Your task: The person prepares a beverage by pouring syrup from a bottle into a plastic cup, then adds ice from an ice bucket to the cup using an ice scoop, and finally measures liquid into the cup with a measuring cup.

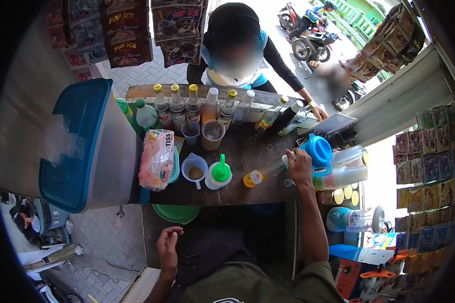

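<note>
My right hand [299, 166] is closed around the white-capped neck of a clear glass bottle [253, 178] with a yellow label. The bottle leans over to the left above the dark table, its base toward the middle. Just right of this hand stands a blue pitcher [318, 150]. My left hand [168, 247] hangs low in front of the table edge, fingers loosely bent and holding nothing visible. Nearest to it on the table are a measuring cup [194, 170] with brown liquid, a green-topped white dispenser [219, 174] and a pink tissue pack [155, 159].
Several bottles [177, 108] line the table's back edge, behind a brown-filled plastic cup [212, 139]. A large blue-lidded box [111, 146] stands left. Stacked plastic cups [341, 178] and a blender [356, 220] are right. Across the counter, a person [235, 45] leans in with a hand on the ledge.
</note>
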A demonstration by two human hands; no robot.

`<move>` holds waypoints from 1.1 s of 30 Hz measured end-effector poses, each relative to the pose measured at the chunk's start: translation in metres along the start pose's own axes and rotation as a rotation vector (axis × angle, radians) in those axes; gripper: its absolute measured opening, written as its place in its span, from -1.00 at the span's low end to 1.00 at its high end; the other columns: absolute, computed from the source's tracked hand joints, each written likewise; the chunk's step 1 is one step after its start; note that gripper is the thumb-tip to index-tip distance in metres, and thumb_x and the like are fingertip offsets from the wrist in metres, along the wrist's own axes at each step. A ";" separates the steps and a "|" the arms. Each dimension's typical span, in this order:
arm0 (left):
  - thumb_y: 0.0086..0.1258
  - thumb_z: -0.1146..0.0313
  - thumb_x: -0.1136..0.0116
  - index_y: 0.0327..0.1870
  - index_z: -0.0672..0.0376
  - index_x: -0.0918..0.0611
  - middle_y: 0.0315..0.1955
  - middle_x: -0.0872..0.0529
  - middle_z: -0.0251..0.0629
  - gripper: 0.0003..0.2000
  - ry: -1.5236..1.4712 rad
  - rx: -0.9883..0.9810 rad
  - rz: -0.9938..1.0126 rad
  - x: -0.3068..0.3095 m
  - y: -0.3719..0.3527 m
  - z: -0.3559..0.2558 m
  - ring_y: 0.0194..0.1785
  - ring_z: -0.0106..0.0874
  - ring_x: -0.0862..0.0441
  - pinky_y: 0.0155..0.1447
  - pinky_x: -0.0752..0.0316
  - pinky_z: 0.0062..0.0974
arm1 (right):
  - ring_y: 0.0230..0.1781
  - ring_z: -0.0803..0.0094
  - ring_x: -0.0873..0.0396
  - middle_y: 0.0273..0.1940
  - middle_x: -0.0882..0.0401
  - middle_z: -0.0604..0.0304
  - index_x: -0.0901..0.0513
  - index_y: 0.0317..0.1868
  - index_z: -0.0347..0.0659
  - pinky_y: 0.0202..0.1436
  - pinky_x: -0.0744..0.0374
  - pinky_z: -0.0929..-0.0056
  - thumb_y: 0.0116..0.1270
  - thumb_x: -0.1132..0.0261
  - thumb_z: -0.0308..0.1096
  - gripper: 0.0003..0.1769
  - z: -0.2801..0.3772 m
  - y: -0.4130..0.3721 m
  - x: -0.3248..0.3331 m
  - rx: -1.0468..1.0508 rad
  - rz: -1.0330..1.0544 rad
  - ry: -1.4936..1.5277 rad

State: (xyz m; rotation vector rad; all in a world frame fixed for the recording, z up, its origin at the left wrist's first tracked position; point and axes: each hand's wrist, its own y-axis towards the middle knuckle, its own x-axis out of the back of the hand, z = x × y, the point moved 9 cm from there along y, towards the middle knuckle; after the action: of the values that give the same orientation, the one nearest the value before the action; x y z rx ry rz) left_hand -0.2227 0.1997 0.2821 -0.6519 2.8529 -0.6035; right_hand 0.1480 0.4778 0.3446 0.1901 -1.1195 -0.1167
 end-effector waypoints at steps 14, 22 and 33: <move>0.06 0.40 -0.44 0.30 0.25 -0.30 0.17 -0.40 0.02 -0.25 0.597 -0.486 0.522 -0.279 0.072 0.046 0.15 -0.11 -0.51 0.17 -0.47 -0.25 | -0.18 0.04 -0.59 -0.18 -0.54 -0.04 -0.53 -0.08 -0.29 -0.13 -0.59 0.22 0.19 -0.37 -0.40 -0.69 0.014 -0.077 0.008 0.185 -0.137 0.341; 0.00 0.46 -0.47 0.19 0.30 -0.38 0.08 -0.52 -0.04 -0.32 1.548 -1.166 -0.111 -0.395 0.040 0.044 0.05 -0.14 -0.59 0.10 -0.54 -0.25 | -0.23 0.09 -0.61 -0.14 -0.53 -0.01 -0.51 0.09 -0.27 -0.13 -0.61 0.22 0.17 -0.39 -0.41 -0.54 -0.016 -0.087 0.038 0.171 -0.249 0.614; -0.03 0.40 -0.56 0.30 0.29 -0.30 -0.01 -0.59 0.06 -0.16 0.718 -0.703 0.073 -0.358 0.138 0.095 0.07 -0.02 -0.59 0.20 -0.46 -0.17 | 0.09 -0.02 -0.51 0.08 -0.49 -0.17 -0.36 0.27 -0.24 0.20 -0.41 0.01 0.05 -0.50 -0.20 -0.21 -0.225 -0.074 0.213 -0.332 -0.424 0.299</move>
State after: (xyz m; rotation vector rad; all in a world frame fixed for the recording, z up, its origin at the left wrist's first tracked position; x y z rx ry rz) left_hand 0.0667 0.4398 0.1588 -0.4586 3.7676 0.2907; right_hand 0.4429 0.3864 0.4224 0.1398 -0.7353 -0.6275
